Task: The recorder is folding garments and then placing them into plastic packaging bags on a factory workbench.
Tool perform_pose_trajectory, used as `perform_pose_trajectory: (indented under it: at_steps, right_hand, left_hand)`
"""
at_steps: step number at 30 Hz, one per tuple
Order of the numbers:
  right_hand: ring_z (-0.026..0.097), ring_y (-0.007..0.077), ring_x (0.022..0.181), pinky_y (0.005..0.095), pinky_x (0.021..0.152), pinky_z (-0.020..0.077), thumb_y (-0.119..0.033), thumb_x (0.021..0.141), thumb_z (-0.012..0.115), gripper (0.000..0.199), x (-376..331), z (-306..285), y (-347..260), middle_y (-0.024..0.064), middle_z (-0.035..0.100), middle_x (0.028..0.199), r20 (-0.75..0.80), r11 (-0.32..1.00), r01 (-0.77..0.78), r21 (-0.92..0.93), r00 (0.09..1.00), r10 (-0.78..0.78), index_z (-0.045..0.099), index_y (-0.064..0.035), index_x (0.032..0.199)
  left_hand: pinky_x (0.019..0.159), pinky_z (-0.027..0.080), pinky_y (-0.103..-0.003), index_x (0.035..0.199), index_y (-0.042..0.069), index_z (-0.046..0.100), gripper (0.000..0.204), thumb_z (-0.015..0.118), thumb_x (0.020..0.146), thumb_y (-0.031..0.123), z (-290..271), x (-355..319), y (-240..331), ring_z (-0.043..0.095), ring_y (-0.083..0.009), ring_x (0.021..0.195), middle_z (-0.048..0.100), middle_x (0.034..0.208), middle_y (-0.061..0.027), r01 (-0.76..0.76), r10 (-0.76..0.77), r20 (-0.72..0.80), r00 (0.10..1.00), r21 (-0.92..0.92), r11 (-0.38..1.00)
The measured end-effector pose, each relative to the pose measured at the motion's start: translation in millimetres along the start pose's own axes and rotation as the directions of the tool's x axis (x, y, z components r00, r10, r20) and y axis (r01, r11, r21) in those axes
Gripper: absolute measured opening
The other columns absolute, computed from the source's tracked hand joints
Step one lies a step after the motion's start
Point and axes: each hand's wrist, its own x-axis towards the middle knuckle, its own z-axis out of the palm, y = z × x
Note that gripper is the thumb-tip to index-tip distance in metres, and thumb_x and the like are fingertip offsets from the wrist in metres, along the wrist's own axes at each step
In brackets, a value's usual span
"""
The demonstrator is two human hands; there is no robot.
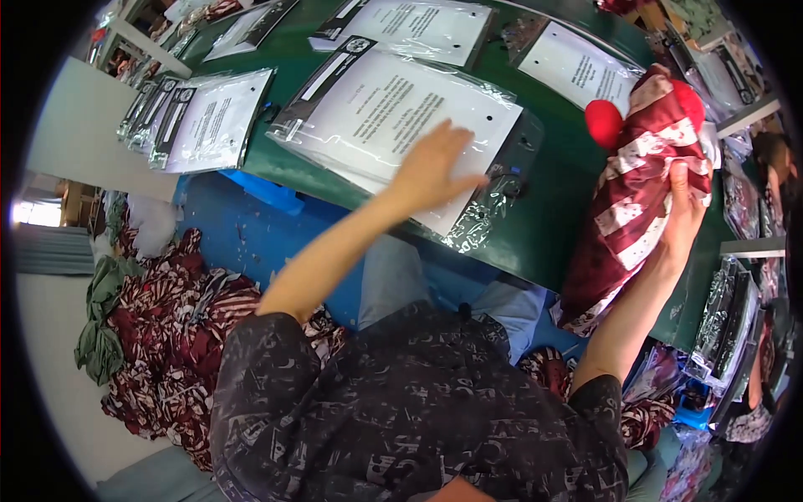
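Observation:
My left hand (437, 166) is spread with its fingers apart. It lies on or just over a clear plastic pouch (368, 125) with a white printed sheet and a black header strip; whether it touches, I cannot tell. At the right of the table, my right hand (684, 209) is closed round a bundle of shiny dark-red and white striped cloth (623, 197) with stain-like spots. Two bright red rounded pieces (604, 124) stick out at the bundle's upper end. The fingers behind the cloth are partly hidden.
More packed pouches lie at the left (213, 117) and far side (418, 29) of the green table (556, 159). A large heap of striped cloth (167, 335) is on the floor at left. Metal rack bars (753, 248) and stacked packs stand at right.

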Motion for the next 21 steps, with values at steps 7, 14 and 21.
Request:
perform_pose_trajectory:
  at_steps: [7, 14, 21]
  right_hand:
    - [0.060, 0.0102, 0.088, 0.0227, 0.082, 0.0460, -0.016, 0.097, 0.069, 0.025, 15.1, 0.4, -8.2, 0.0042, 0.068, 0.101, -0.183, 0.951, -0.308, 0.032, 0.934, 0.308, 0.060, -0.0063, 0.118]
    - [0.062, 0.0113, 0.088, 0.0228, 0.082, 0.0476, -0.013, 0.096, 0.069, 0.026, 1.3, 59.8, -5.4, 0.0060, 0.068, 0.102, 0.131, 0.990, -0.053, 0.133, 0.991, 0.036, 0.060, -0.0054, 0.119]
    - [0.052, 0.0193, 0.087, 0.0291, 0.082, 0.0433, 0.000, 0.083, 0.071, 0.026, -55.2, 106.4, 6.9, 0.0038, 0.057, 0.104, 0.588, 0.954, 0.291, -0.069, 0.785, -0.197, 0.058, -0.0055, 0.105]
  left_hand:
    - [0.104, 0.046, -0.039, 0.126, 0.001, 0.062, 0.048, 0.071, 0.089, 0.032, 6.9, -43.8, 28.2, 0.050, -0.0335, 0.135, 0.059, 0.135, -0.0128, 0.223, -0.223, -0.005, 0.975, -0.051, 0.974]
    - [0.099, 0.048, -0.037, 0.116, 0.002, 0.065, 0.032, 0.067, 0.091, 0.022, 0.1, -64.3, 23.4, 0.055, -0.0316, 0.127, 0.066, 0.119, -0.0103, 0.236, -0.236, -0.036, 0.971, 0.014, 0.972]
    - [0.100, 0.046, -0.036, 0.106, 0.006, 0.069, 0.014, 0.062, 0.094, 0.009, -37.8, -46.5, 49.0, 0.050, -0.0280, 0.133, 0.071, 0.113, -0.0062, 0.265, -0.395, -0.457, 0.797, -0.324, 0.908]
